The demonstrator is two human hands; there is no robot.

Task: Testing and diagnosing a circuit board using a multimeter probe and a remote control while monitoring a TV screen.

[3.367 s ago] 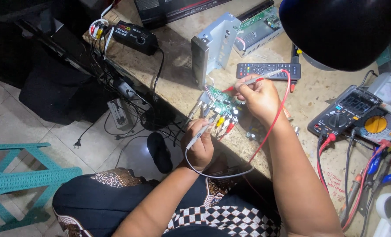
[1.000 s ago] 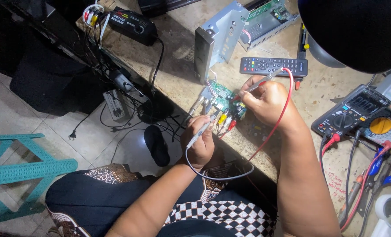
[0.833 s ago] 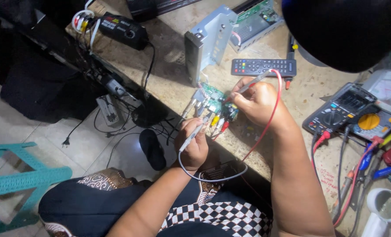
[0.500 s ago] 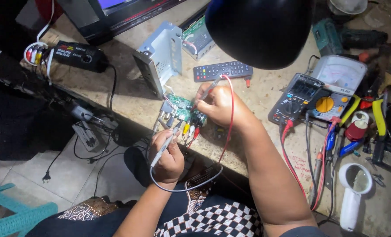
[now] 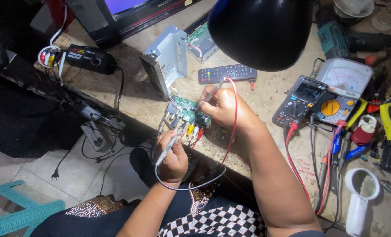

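Observation:
A small green circuit board (image 5: 187,113) with coloured jacks lies at the front edge of the stone workbench (image 5: 134,98). My left hand (image 5: 172,154) grips a grey probe (image 5: 169,144) whose tip points up at the board's near edge. My right hand (image 5: 224,107) holds a second probe with a red lead (image 5: 232,118) against the board's right side. The leads run to a dark digital multimeter (image 5: 301,100) on the right.
A black lamp shade (image 5: 260,30) hangs over the bench. Behind the board are a black remote (image 5: 226,73), an open metal case (image 5: 167,61) and a television. An analogue meter (image 5: 342,83), pliers, and a white magnifier (image 5: 361,195) lie right. A teal stool (image 5: 19,215) stands on the floor.
The view has swung to the right and up, so the bench's right side and the television show. Both hands stay on the board with their probes.

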